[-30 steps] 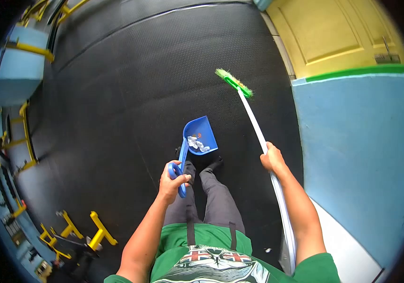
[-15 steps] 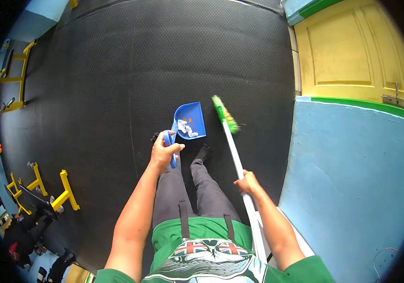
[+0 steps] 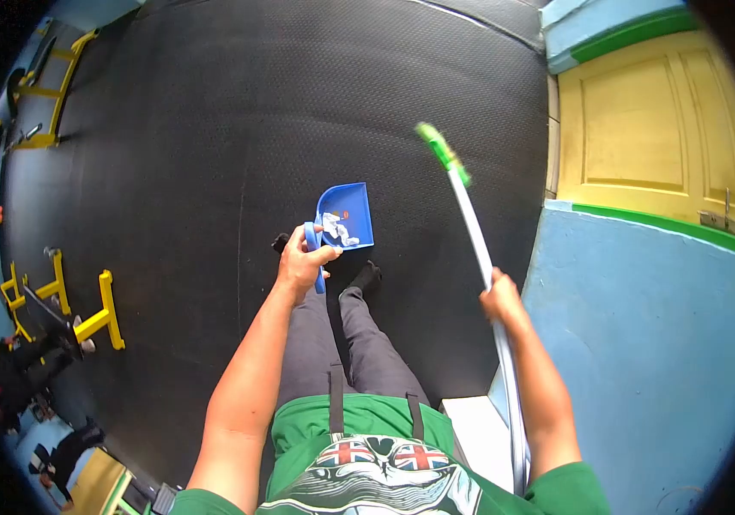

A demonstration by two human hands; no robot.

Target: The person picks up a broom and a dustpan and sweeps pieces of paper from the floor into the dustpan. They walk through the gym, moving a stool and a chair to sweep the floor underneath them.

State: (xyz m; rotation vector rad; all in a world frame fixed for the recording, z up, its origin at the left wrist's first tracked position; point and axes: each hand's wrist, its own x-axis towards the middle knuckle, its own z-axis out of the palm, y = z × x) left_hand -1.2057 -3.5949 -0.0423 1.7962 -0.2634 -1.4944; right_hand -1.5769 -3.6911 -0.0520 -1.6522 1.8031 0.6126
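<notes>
My left hand (image 3: 303,260) is closed around the handle of a blue dustpan (image 3: 352,204) in front of my feet. Crumpled white paper scraps (image 3: 338,231) and small orange bits (image 3: 346,215) lie in the pan. My right hand (image 3: 502,298) grips the long white stick of a broom (image 3: 476,225). The green broom head (image 3: 444,154) is slightly blurred, ahead and to the right of the dustpan and apart from it. Whether its bristles touch the floor I cannot tell.
Black textured matting (image 3: 170,172) covers the floor. A blue wall (image 3: 642,343) and a yellow door (image 3: 633,120) stand on the right. Yellow-framed gym equipment (image 3: 101,318) is at left, with people beyond it. A white box-like object (image 3: 479,433) is beside my right hip.
My right hand has moved the broom forward and right, away from the dustpan. The dustpan stays nearly in place in my left hand. My view has turned slightly.
</notes>
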